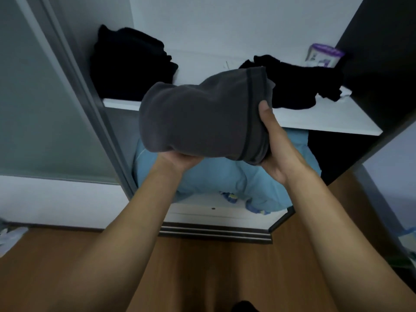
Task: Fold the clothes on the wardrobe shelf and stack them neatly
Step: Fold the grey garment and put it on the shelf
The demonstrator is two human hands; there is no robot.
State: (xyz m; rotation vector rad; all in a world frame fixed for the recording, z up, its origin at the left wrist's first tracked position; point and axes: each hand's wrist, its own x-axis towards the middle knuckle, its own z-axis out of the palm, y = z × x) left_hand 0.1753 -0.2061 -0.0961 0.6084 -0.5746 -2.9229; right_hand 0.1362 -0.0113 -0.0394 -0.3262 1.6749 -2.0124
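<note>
From the head camera we see a folded grey garment held in front of the shelf, with our left hand cupped under it, its fingers hidden so we cannot tell their spread. Our right hand clasps its right edge, thumb on top, other fingers hidden beneath. On the shelf, a black stack sits left, a loose black heap right, partly covering a blurred purple-lidded tub.

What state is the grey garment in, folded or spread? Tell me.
Folded: the grey garment is a compact bundle held between left hand and right hand.
</note>
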